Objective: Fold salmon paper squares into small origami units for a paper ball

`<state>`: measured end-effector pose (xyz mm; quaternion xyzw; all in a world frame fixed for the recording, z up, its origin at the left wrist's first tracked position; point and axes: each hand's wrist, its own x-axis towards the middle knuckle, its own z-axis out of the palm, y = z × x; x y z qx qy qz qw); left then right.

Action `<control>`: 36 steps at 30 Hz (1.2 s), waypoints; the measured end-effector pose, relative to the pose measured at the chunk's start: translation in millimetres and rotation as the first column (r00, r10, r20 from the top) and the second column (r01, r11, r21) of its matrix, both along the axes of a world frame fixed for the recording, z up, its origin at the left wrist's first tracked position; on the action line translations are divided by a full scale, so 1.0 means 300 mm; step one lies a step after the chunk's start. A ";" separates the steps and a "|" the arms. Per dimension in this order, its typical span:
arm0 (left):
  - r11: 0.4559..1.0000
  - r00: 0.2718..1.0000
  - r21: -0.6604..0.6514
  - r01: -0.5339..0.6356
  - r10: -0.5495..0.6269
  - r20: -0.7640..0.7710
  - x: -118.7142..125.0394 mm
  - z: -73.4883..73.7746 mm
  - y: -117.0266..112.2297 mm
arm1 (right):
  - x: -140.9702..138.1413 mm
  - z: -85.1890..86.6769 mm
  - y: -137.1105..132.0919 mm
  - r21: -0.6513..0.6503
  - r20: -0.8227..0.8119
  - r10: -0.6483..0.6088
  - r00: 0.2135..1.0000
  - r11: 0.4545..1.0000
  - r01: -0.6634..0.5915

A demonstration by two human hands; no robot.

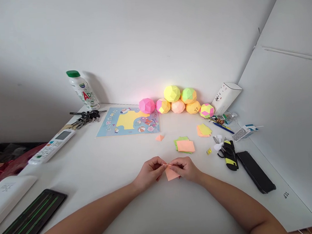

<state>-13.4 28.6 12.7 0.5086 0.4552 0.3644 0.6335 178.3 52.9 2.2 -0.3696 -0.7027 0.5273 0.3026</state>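
Observation:
Both my hands meet over the middle of the white table (119, 205). My left hand (150, 172) and my right hand (185, 168) are closed in pinches on a small orange paper square (171, 173), which is partly folded and hangs between the fingers. Just beyond the hands lies a stack of orange and green paper squares (185, 145). A small folded orange piece (160, 137) rests farther back. Another stack of yellow and orange squares (204, 130) lies to the right of it.
Several coloured paper balls (172, 93) line the back wall beside a white box (225, 97). Scissors (229, 154) and a black phone (256, 171) lie to the right. A bottle (83, 89), keys (86, 117), a remote (52, 146) and a picture card (129, 121) sit to the left.

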 end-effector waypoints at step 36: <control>0.999 0.999 0.018 -0.029 0.029 0.015 0.005 -0.026 -0.004 | 0.002 0.004 0.000 -0.051 0.048 0.043 0.998 0.998 -0.040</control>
